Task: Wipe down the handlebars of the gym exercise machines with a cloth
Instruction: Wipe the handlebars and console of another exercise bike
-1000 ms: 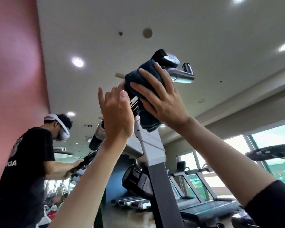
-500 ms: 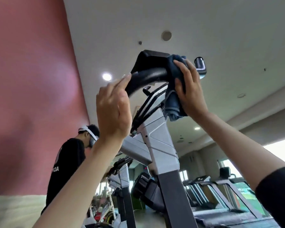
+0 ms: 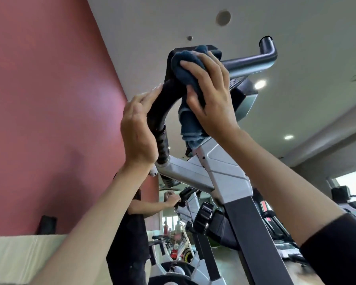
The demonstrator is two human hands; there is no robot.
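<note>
Mid-wipe: right hand [image 3: 212,99] clutches cloth [image 3: 190,124] over handlebar [image 3: 253,60]; left hand [image 3: 136,130], fingers straight, steadies just below those fingers; next, likely a sweep onward.

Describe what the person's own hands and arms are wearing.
The left hand and right hand have no gloves, and no rings or watch show. The right arm has a black sleeve at its upper end, with the forearm uncovered. The left arm shows no sleeve within the frame.
</note>
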